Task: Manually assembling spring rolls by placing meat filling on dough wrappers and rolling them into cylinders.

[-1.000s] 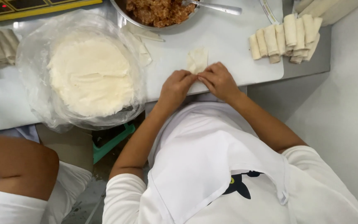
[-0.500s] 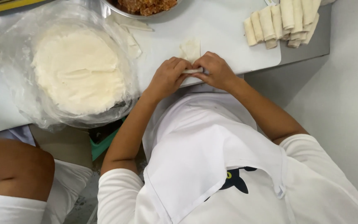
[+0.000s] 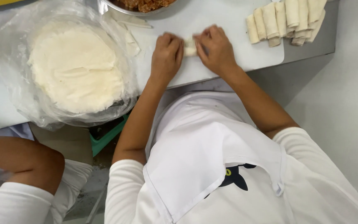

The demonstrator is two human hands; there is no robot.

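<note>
**Small roll gets wrapped between two hands**

The small roll lies on the white board, at the far side of the scene, right between the two hands. There is only the head view, looking down.

The left hand presses on the left end of the roll. The right hand presses on the right end. The fingers of both hands are bent and close together, pinching the thin white wrapper. Only a little bit of the roll shows between them.

To the left sits a big stack of round wrappers inside a clear plastic bag. At the far edge is a metal bowl of brown filling. To the far right lies a pile of finished rolls, side by side.

To roll well, I think both hands should push evenly and keep the wrapper tight, so no filling slips out the ends. Gentle fingers matter, because the wrapper looks thin and could tear.

A second person's arm shows at the near left.
</note>
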